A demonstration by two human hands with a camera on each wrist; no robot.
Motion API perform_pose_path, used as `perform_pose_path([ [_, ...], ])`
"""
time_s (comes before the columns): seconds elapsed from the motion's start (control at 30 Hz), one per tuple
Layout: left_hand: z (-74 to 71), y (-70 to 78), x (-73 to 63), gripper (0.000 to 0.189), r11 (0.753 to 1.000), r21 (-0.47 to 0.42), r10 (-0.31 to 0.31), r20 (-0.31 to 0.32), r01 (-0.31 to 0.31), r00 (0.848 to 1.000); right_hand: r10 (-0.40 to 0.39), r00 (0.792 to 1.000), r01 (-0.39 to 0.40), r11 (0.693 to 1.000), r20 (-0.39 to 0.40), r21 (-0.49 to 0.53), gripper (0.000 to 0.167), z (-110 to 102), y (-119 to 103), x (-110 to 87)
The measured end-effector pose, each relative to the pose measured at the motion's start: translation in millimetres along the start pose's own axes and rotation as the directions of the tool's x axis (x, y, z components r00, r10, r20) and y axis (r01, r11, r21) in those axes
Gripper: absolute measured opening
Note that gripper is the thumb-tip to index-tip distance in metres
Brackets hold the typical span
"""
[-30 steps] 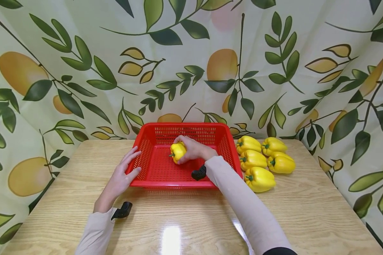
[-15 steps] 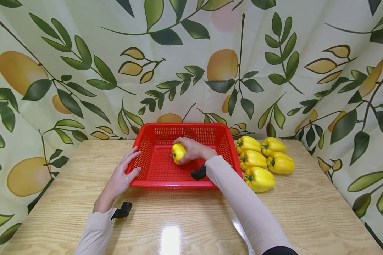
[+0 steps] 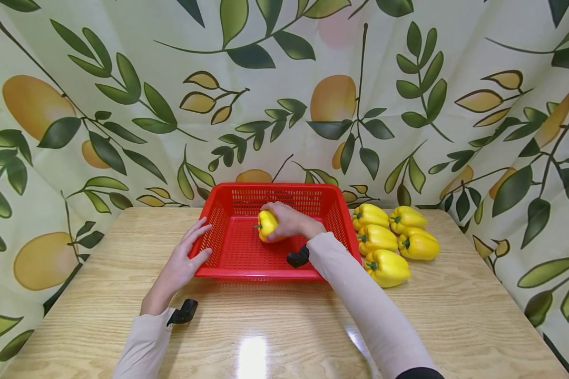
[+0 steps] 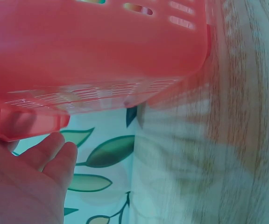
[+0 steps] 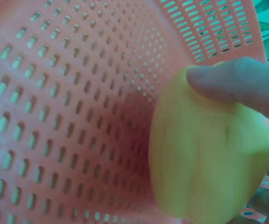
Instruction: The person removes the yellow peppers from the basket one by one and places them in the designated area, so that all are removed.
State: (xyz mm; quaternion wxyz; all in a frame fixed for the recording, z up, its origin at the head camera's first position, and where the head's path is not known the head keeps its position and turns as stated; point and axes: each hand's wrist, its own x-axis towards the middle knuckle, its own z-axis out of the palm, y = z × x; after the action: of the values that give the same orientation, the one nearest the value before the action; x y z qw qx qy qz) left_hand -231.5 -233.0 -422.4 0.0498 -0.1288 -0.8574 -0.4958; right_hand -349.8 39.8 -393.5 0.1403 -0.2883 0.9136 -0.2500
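A yellow bell pepper (image 3: 267, 226) with a green stem is inside the red plastic basket (image 3: 261, 273), its stem pointing left in the head view. My right hand (image 3: 291, 221) grips it from the right and above. In the right wrist view the thumb (image 5: 228, 79) lies across the pepper (image 5: 209, 154), close over the slotted basket floor (image 5: 55, 116). My left hand (image 3: 185, 263) rests at the basket's left rim, fingers spread and fairly straight. The left wrist view shows the left fingers (image 4: 62, 163) just at the rim, beneath the basket's side wall (image 4: 102, 51).
Several more yellow bell peppers (image 3: 376, 238) lie grouped on the wooden table (image 3: 208, 337), right of the basket. A curtain (image 3: 284, 79) printed with leaves and fruit hangs right behind the table. A black wrist mount (image 3: 184, 311) sits on the left cuff.
The pepper's stem has turned slightly within the right hand's grip. Both hands and the basket otherwise keep their places; the whole head view has shifted a little.
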Motion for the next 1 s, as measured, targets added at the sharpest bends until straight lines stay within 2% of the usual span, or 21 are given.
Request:
perform_pose_path([
  [0.67, 0.9, 0.5, 0.5, 0.053, 1.0, 0.004, 0.006, -0.001, -0.006, 1.0, -0.021, 0.998, 0.017, 0.997, -0.062, -0.075, 0.074, -15.9, -14.7, -17.2],
  [1.0, 0.1, 0.2, -0.1, 0.053, 1.0, 0.004, 0.011, -0.004, -0.011, 1.0, -0.025, 0.996, 0.021, 0.998, -0.087, -0.053, 0.075, -30.7, -18.4, -29.0],
])
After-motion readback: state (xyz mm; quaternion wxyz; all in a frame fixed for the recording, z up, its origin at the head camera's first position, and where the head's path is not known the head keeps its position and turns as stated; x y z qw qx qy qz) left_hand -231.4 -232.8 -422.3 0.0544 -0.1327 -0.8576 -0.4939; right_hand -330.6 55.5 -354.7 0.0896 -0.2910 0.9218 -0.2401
